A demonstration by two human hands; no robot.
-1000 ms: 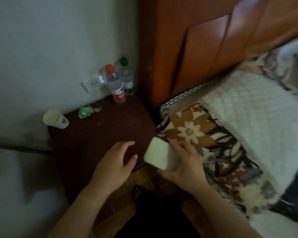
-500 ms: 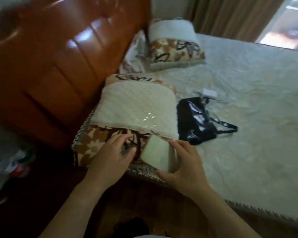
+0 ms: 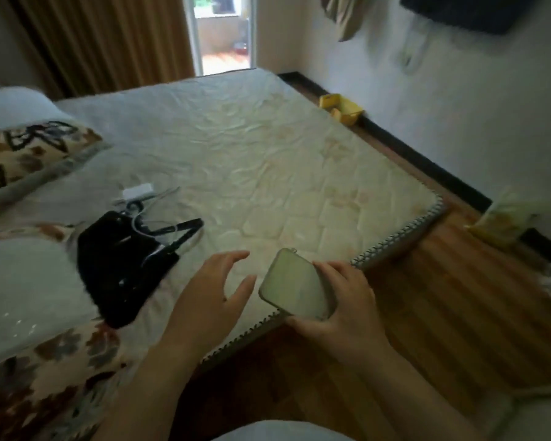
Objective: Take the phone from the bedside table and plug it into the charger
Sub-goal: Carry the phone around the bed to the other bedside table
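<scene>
A wide bed (image 3: 268,148) with a pale cream quilted mattress cover, wrinkled and edged with a scalloped grey-and-white trim, fills the middle of the scene above a brown wooden plank floor (image 3: 458,313). On its left side lie a far pillow with a brown-and-black floral border (image 3: 29,144) and a near pillow of the same pattern (image 3: 29,313). Between them, a glossy black handbag with a thin strap (image 3: 121,268) rests on the cover, with a small white charger block and its pale cable (image 3: 137,191) just beyond it.
</scene>
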